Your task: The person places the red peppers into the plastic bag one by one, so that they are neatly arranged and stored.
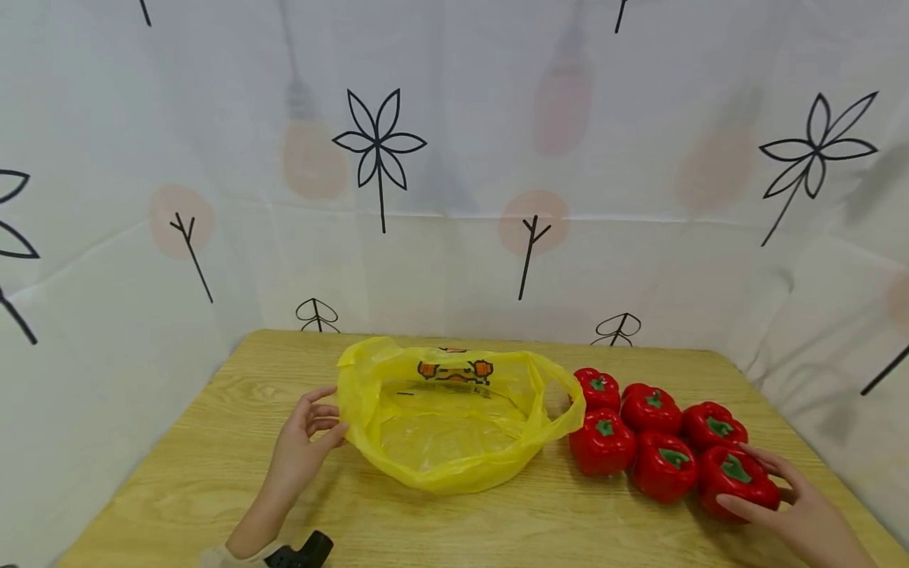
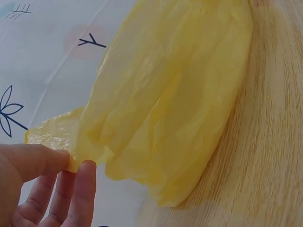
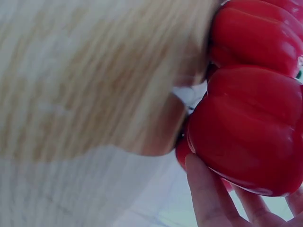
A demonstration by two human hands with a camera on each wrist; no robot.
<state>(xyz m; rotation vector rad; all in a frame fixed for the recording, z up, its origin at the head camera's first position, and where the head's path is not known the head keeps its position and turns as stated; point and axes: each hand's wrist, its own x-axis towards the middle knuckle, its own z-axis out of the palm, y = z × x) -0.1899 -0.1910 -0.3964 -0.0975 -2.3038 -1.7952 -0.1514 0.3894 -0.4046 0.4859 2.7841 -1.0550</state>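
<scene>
A yellow plastic bag (image 1: 454, 465) lies on the table with its mouth spread wide. My left hand (image 1: 312, 434) is at the bag's left side. In the left wrist view the thumb and a finger of my left hand (image 2: 52, 184) pinch a flap of the bag (image 2: 175, 94). At the right, my right hand (image 1: 798, 505) grips the nearest red bell pepper (image 1: 756, 489), thumb on the near side and fingers on the far side. The right wrist view shows that pepper (image 3: 251, 132) large, with fingertips of the right hand (image 3: 236, 208) against it.
Several more red bell peppers (image 1: 660, 465) with green stems stand close together in two rows between the bag and the right hand. The wooden table (image 1: 213, 442) carries everything. A white cloth (image 1: 454, 268) with printed plants hangs behind and along both sides.
</scene>
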